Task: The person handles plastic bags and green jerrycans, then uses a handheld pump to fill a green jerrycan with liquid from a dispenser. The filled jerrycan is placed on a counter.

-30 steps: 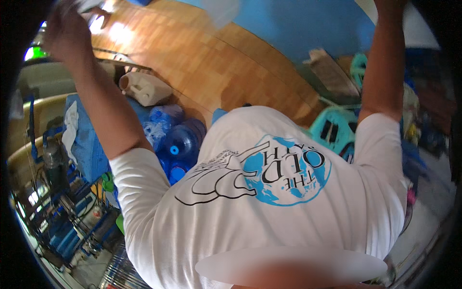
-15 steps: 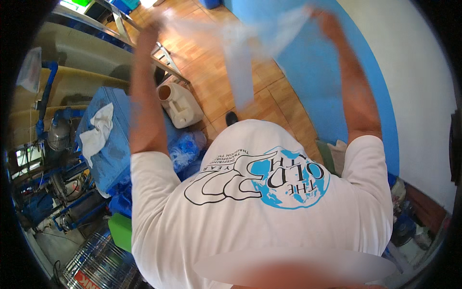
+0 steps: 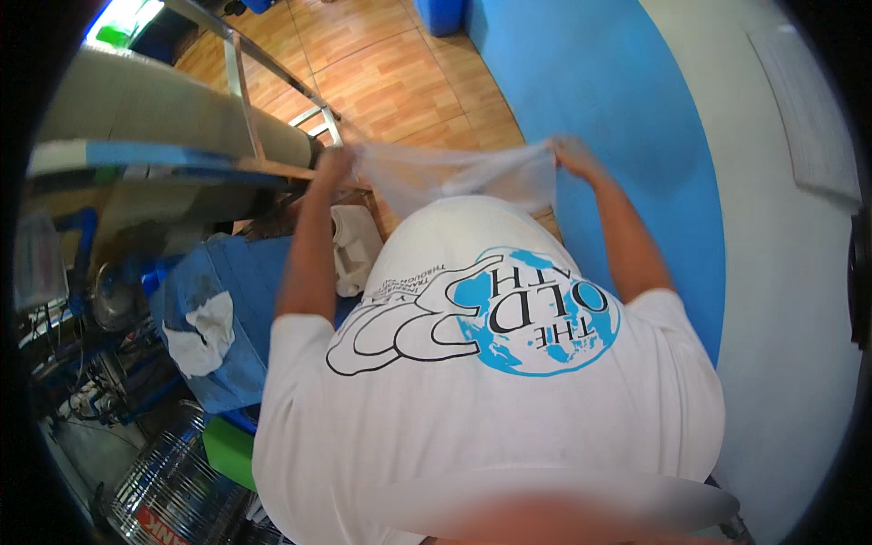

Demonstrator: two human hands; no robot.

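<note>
I look down over my white printed T-shirt (image 3: 490, 400) at both raised arms. My left hand (image 3: 332, 167) grips one side of a thin clear plastic bag (image 3: 454, 177), and my right hand (image 3: 570, 156) grips the other side. The bag is stretched wide between the two hands, just in front of my belly, over the wooden floor (image 3: 400, 82). Its lower part sags toward my shirt.
A blue and white wall (image 3: 636, 109) runs along my right. On my left stand a grey counter with a metal frame (image 3: 154, 127), a blue cloth-covered heap with a white rag (image 3: 213, 327), a white jug (image 3: 356, 245), a green block (image 3: 227, 450) and a wire basket (image 3: 173, 495).
My arms have come down from overhead to belly height. The bag, earlier flapping high and blurred, is now pulled taut between both hands. The view has swung toward the blue wall.
</note>
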